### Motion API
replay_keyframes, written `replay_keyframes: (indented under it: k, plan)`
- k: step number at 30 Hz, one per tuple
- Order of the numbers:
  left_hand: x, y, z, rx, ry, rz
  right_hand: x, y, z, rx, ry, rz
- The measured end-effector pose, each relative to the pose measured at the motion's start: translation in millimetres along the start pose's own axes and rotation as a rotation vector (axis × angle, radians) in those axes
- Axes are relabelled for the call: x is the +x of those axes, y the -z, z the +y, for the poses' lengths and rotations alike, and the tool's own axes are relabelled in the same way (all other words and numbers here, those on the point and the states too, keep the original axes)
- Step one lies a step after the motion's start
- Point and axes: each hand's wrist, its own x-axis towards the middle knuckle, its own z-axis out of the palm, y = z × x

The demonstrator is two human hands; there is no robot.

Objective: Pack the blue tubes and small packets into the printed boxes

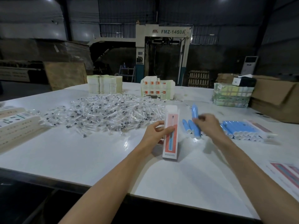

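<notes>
Here, each hand holds one piece above the white table (80,156).
Far left of the left hand's grip lie stacked flat cartons (17,125), and between them and that grip spreads the heap of small packets (103,110). The left hand (155,133) pinches the printed box (171,136) at its left edge, upright, with the top flap open. Just right of it, the right hand (208,125) curls its fingers round a tilted blue tube (194,111). Further right of that grip lies a row of blue tubes (239,129).
</notes>
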Motion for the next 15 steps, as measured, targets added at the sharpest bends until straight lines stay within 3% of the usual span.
replay_keyframes:
  k: [3,5,11,15]
  plan:
    - [0.1,-1.6,1.2,0.011,-0.016,-0.013,2.8,19.8,-45.4,0.640,0.078,0.017]
    - [-0.7,-1.5,1.8,0.006,-0.028,-0.019,7.7,21.7,-68.4,0.816,0.131,-0.009]
    - [-3.5,0.6,6.5,0.007,-0.050,-0.030,22.1,-5.8,-87.6,0.666,0.121,0.066]
    - [-5.1,0.1,7.7,0.019,-0.063,-0.022,31.0,-5.9,-77.1,0.422,0.065,-0.022]
